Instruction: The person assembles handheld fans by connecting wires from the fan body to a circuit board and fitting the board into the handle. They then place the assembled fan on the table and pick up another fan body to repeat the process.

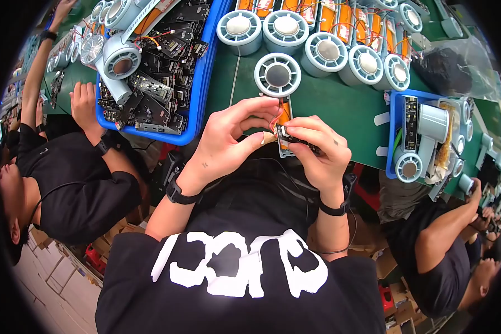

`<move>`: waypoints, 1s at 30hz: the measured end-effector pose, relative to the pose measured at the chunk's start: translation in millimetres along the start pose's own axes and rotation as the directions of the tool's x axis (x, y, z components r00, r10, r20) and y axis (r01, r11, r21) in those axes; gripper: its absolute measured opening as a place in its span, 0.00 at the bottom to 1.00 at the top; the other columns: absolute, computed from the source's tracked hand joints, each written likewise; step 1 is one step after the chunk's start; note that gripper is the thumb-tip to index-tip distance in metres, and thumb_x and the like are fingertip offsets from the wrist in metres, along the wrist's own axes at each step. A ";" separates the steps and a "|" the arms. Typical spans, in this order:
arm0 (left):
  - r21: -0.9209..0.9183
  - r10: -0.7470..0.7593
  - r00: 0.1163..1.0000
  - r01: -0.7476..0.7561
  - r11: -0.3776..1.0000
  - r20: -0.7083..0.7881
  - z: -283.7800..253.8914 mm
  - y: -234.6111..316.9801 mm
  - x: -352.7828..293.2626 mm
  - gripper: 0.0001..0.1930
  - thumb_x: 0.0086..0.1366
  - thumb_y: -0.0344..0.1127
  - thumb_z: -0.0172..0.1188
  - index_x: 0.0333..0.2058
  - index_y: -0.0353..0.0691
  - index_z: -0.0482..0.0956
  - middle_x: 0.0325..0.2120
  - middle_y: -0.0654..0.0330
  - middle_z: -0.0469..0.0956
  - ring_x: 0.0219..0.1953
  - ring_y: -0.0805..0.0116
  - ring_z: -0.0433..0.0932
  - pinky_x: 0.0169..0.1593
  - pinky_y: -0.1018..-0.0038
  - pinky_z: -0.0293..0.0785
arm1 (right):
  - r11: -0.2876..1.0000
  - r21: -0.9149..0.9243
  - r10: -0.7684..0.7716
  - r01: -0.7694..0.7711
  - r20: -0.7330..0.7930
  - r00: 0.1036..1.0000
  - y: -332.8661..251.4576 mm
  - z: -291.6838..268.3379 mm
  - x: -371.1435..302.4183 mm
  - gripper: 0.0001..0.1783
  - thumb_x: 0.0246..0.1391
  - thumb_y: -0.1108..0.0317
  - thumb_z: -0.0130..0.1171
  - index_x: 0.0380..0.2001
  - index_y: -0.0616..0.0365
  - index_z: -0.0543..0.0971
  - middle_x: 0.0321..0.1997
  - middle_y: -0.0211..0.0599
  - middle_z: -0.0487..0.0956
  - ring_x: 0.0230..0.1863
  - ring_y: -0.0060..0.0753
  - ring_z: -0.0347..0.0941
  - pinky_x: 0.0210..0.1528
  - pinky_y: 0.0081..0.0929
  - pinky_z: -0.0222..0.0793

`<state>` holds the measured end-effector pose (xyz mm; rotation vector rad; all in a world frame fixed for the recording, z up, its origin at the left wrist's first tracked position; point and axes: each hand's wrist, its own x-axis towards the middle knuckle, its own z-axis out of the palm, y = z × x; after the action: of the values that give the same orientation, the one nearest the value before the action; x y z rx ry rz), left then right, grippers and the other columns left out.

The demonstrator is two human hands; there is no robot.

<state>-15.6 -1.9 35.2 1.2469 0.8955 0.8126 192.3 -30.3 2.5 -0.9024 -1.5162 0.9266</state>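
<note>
A light-blue handheld fan [256,74] lies in front of me, its round grille away from me and its handle toward me. An orange battery [284,115] and thin red wires [275,121] show in the open handle. My left hand [232,132] is closed at the handle's left side, its fingertips at the wires; the exact grip is partly hidden. Between thumb and fingers, my right hand [320,147] pinches a small black circuit board [282,132] over the handle's near end.
Left stands a blue bin [198,106] heaped with black circuit boards, a fan body [107,72] on top. More open fans [324,53] line the green table [228,83]. At right are a smaller blue bin [392,117] and a clear plastic bag [459,67]. Co-workers sit on both sides.
</note>
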 end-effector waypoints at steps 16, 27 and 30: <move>-0.104 -0.219 0.895 0.194 0.976 -0.388 21.0 -2.6 6.9 0.13 0.66 0.24 0.65 0.48 0.30 0.78 0.34 0.61 0.83 0.33 0.79 0.81 0.35 0.83 0.75 | 0.969 0.157 0.224 -0.189 -0.248 0.943 1.4 -6.8 -5.6 0.15 0.60 0.82 0.59 0.51 0.67 0.80 0.51 0.42 0.77 0.42 0.28 0.78 0.41 0.21 0.74; -0.255 -0.171 0.823 0.033 0.966 -0.542 43.6 -13.6 10.7 0.08 0.64 0.25 0.67 0.42 0.35 0.83 0.25 0.67 0.78 0.21 0.84 0.70 0.23 0.84 0.64 | 0.971 0.126 0.235 -0.205 -0.317 0.919 -1.1 8.1 -9.8 0.16 0.63 0.79 0.56 0.54 0.66 0.74 0.52 0.42 0.76 0.46 0.28 0.75 0.44 0.21 0.71; 0.435 0.356 0.880 -0.200 0.878 -0.314 39.9 -23.4 8.5 0.09 0.59 0.23 0.69 0.39 0.37 0.83 0.23 0.65 0.76 0.20 0.79 0.72 0.23 0.80 0.65 | 0.961 0.200 0.256 -0.192 -0.372 0.892 -6.0 19.7 -12.2 0.18 0.63 0.78 0.57 0.56 0.64 0.71 0.51 0.40 0.77 0.48 0.27 0.74 0.46 0.20 0.71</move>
<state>24.6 -14.7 14.6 1.6291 1.2571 1.1843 173.8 -45.5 1.1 -1.0902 -0.9921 0.9469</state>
